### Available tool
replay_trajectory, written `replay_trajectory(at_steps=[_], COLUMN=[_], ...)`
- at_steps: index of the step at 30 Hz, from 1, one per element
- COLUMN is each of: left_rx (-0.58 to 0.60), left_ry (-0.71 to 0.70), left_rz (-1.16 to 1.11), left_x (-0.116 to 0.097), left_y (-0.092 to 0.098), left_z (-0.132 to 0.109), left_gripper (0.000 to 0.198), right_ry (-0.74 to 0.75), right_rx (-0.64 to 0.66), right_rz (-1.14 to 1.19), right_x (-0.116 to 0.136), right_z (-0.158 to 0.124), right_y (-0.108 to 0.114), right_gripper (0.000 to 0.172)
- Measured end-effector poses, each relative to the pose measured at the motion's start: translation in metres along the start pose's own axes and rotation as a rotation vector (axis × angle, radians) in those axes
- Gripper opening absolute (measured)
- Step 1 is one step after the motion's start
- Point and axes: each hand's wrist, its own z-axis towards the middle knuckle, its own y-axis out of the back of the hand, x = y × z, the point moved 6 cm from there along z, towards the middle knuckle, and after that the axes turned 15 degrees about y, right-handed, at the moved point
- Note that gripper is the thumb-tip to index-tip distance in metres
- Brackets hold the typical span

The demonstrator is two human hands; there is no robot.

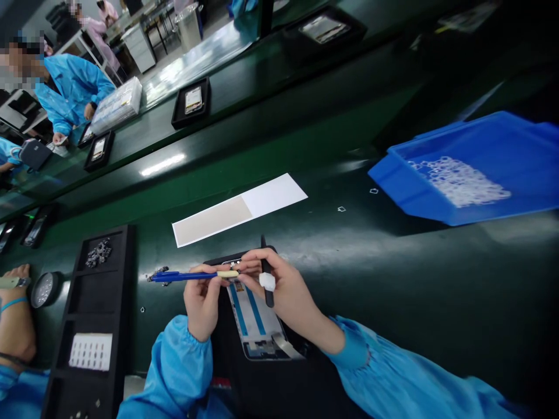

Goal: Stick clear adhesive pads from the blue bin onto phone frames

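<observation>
My left hand [203, 302] pinches a slim blue pen-like tool [183, 277] whose cream end points right. Close against that end are the fingertips of my right hand [290, 291]. A black stick-like tool [264, 262] is held upright in the right hand, with a small white piece [267, 282] beside it at the thumb. What lies between the meeting fingertips is too small to make out. Below both hands, an opened phone body [253, 317] with two blue strips rests in a black holder [231, 378]; its upper end is partly hidden by my fingers.
Left stands a black compartment tray [122, 291] with small metal parts and a dotted white sheet [91, 351]. Beyond it are a round dish [45, 290] and a co-worker's arm [17, 326]. A white paper strip [275, 195] lies ahead; a blue bin [410, 203] of white frames sits right.
</observation>
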Motion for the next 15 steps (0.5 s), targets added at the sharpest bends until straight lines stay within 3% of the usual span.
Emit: replay_trajectory(at_steps=[4,9,15], left_rx=[-0.071,-0.136,-0.147], left_ry=[0.041,0.086,0.012], left_rz=[-0.02,-0.06,-0.056], left_x=[0.003,0.0074,0.0038], left_y=[0.005,0.0097,0.0066], left_z=[0.0026,0.0057,0.0015], left_gripper=[0.03,0.037,0.034], right_ry=[-0.008,0.016,0.039], right_rx=[0.051,0.019,-0.002], right_rz=[0.011,-0.022,-0.095], right_x=[-0.0032,-0.0049,-0.0008], right_z=[-0.002,-0.003,-0.0031], right_y=[-0.0044,-0.0051,-0.0038], right_gripper=[0.024,0.022,0.019])
